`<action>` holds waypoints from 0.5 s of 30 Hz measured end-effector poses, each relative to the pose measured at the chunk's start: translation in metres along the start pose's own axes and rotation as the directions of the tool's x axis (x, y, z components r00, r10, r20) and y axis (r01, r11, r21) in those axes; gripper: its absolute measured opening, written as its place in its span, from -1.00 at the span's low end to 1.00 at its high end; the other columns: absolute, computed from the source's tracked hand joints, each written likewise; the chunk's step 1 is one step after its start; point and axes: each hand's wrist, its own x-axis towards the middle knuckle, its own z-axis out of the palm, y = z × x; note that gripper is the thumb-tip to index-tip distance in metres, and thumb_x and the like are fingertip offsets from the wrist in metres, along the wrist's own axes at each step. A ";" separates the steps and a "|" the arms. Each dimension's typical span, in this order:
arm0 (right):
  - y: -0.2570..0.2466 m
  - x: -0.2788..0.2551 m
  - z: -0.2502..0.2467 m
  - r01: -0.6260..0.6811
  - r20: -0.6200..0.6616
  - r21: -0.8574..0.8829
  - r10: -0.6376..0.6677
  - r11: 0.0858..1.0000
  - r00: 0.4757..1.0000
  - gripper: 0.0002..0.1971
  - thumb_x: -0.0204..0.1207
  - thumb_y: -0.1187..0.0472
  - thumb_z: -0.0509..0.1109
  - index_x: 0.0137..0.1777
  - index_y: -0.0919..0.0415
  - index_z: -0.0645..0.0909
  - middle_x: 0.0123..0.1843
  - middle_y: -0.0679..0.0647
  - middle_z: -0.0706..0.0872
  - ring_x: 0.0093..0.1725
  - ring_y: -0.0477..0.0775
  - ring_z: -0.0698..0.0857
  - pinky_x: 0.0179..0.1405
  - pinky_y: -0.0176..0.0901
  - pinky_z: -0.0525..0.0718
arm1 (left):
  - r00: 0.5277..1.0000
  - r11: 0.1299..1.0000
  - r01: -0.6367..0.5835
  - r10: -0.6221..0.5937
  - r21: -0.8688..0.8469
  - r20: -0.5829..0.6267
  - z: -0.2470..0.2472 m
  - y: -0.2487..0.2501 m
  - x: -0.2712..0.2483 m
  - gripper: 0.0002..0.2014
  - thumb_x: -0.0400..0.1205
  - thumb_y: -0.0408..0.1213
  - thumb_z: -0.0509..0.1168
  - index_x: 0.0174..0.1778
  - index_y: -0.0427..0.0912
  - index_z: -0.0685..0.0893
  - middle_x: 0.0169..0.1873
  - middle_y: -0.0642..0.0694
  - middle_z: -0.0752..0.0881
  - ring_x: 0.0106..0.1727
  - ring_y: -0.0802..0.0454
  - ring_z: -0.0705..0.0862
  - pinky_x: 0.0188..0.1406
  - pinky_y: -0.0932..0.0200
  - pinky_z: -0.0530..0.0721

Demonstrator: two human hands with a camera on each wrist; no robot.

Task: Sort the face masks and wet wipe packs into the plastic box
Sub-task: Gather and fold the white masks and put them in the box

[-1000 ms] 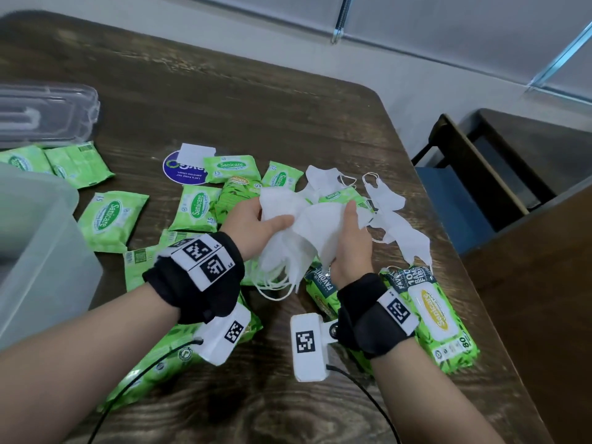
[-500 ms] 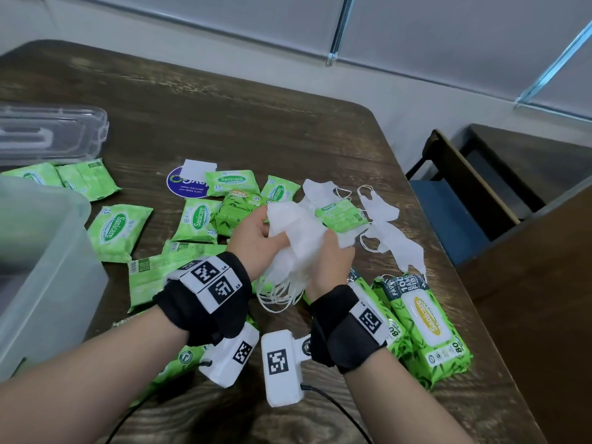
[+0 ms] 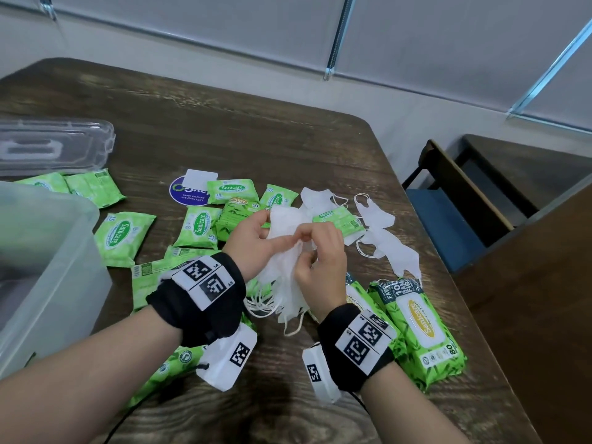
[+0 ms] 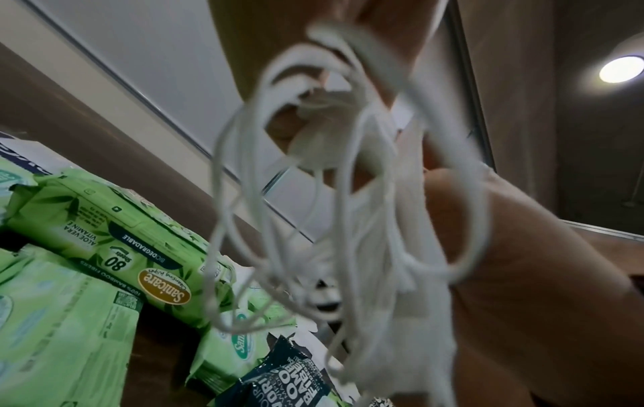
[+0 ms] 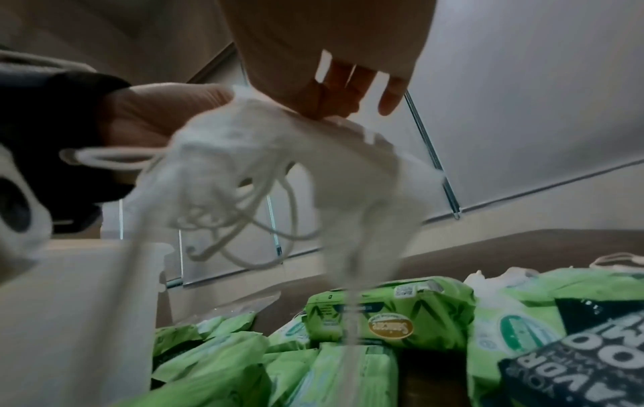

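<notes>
— Where is this happening?
— A dark wooden table [image 3: 256, 129] by a pale wall is carrying green wet wipe packs [image 3: 125, 233] beside a plastic box [image 3: 48, 251].
— And each grip?
— The left hand [image 3: 253, 241] and right hand [image 3: 320, 261] are both pinching a bunch of face masks [image 3: 282, 283] above the table.

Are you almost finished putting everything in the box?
Not nearly. Nothing looks sorted yet; I can't see inside the plastic box. Both the left hand and right hand hold a bunch of face masks above the table. More masks and many green wipe packs lie outside it.
</notes>
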 end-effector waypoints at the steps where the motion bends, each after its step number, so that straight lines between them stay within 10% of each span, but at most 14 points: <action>1: 0.001 0.001 -0.002 0.036 0.019 -0.009 -0.036 0.999 0.999 -0.73 0.21 0.45 0.09 -0.20 0.25 0.57 -0.19 0.03 0.57 -0.12 0.01 0.47 -0.11 -0.35 0.38 | 1.000 1.000 0.003 -0.003 -0.010 0.008 0.000 0.000 -0.001 -0.63 0.40 -0.37 0.53 0.10 -0.26 0.64 -0.13 -0.38 0.79 -0.06 -0.40 0.75 0.07 -0.40 0.66; 7: 0.000 0.002 -0.022 0.060 0.182 0.016 -0.062 0.998 0.981 -0.96 0.21 0.22 0.21 -0.35 0.14 0.47 -0.25 -0.04 0.51 -0.16 0.02 0.46 -0.12 -0.16 0.42 | 0.999 1.000 0.022 -0.021 -0.022 0.033 -0.004 -0.002 -0.001 -0.72 0.49 -0.50 0.42 0.07 -0.16 0.64 -0.09 -0.46 0.76 -0.10 -0.36 0.74 -0.02 -0.28 0.67; 15: 0.008 0.013 -0.029 -0.554 0.184 0.331 0.524 0.764 0.832 -0.79 0.48 0.18 0.49 -0.37 0.14 0.62 -0.31 0.04 0.64 -0.27 -0.02 0.56 -0.19 -0.11 0.52 | 0.996 0.996 0.084 -0.083 -0.031 0.013 -0.012 -0.019 0.004 -0.85 0.54 -0.48 0.36 -0.09 -0.14 0.73 -0.33 -0.07 0.83 -0.35 0.03 0.78 -0.28 0.12 0.76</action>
